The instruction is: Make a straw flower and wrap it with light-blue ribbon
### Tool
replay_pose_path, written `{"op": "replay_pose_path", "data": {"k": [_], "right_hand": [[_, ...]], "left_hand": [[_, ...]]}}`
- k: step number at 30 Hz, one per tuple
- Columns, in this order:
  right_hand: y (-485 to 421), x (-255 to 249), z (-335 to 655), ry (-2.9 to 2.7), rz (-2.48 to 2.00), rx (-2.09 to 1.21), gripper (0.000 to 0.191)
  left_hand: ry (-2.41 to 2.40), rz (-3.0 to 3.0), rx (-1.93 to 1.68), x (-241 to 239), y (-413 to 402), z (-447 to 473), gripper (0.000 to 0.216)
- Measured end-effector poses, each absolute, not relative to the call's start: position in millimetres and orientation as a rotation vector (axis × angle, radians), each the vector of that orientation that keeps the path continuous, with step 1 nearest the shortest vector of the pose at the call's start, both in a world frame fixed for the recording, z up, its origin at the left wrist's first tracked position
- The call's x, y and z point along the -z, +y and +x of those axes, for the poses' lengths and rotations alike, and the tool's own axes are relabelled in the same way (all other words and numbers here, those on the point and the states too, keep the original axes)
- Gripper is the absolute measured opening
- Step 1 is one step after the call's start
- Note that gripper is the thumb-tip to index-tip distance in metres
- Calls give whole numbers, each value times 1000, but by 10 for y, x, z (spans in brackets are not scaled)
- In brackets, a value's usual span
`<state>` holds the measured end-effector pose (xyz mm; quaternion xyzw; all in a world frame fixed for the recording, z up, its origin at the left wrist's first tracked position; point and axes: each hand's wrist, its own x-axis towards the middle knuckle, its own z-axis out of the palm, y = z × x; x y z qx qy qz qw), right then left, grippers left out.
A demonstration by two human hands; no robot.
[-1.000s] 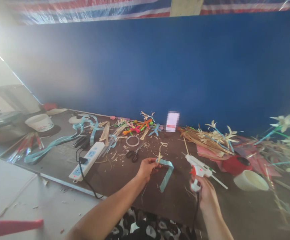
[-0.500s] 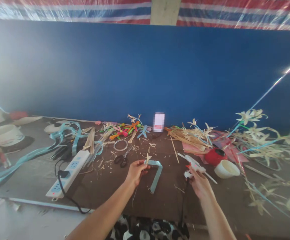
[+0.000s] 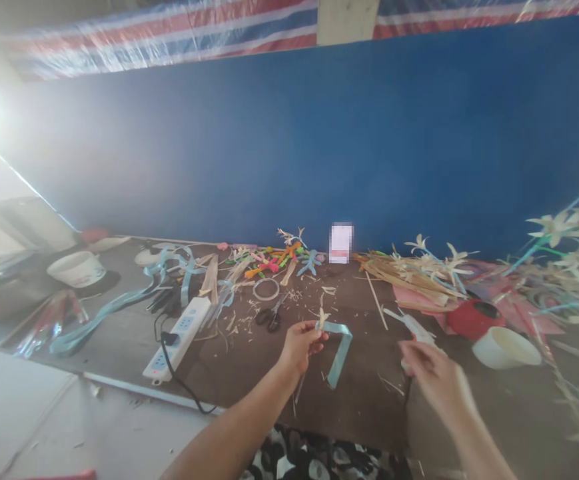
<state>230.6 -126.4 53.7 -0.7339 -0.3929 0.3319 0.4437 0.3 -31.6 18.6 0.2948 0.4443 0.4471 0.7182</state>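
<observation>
My left hand (image 3: 300, 348) is closed in a pinch on a small pale dried-leaf flower (image 3: 323, 317) and the end of a light blue ribbon (image 3: 340, 353). The ribbon runs to the right, then bends and hangs down. A thin stem seems to extend below the hand. My right hand (image 3: 434, 375), blurred by motion, is just in front of a white glue gun (image 3: 416, 327) on the table and partly covers it. Its fingers look loosely extended, and no grip on the glue gun shows.
Black scissors (image 3: 269, 319) and a tape ring (image 3: 266, 289) lie beyond my left hand. A white power strip (image 3: 179, 340) with a black cord is at left. A white cup (image 3: 505, 348), a red round object (image 3: 475, 320) and pale flowers (image 3: 569, 227) are at right.
The view has turned left, so the table's things appear farther right. My right hand, earlier around the glue gun, has come off its handle. My left hand keeps the flower and ribbon.
</observation>
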Motion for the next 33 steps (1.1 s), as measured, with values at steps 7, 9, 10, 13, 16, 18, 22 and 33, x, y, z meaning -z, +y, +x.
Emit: {"op": "replay_pose_path", "data": {"k": [7, 9, 10, 13, 16, 18, 22, 33], "right_hand": [[-947, -453, 1118, -603, -1121, -1448, 24], [-863, -427, 1041, -494, -1047, -1446, 21], [-826, -413, 1027, -463, -1037, -1426, 20], [-738, -360, 1013, -408, -1065, -1353, 23], [-692, -311, 995, -418, -1137, -1297, 26], [-681, -297, 980, -456, -1189, -1226, 27], [-680, -301, 957, -534, -1256, -1107, 25], [-663, -173, 992, -674, -1330, -974, 21]], "left_hand": [[852, 622, -1034, -380, -452, 77, 23], [857, 592, -1054, -406, -465, 96, 24], [860, 581, -1066, -407, -467, 108, 24], [854, 561, -1128, -377, -469, 159, 24], [887, 544, -1164, -335, -477, 217, 24], [916, 542, -1162, -316, -484, 250, 24], [958, 572, -1162, -279, -495, 285, 24], [935, 677, -1126, -214, -548, 245, 28]]}}
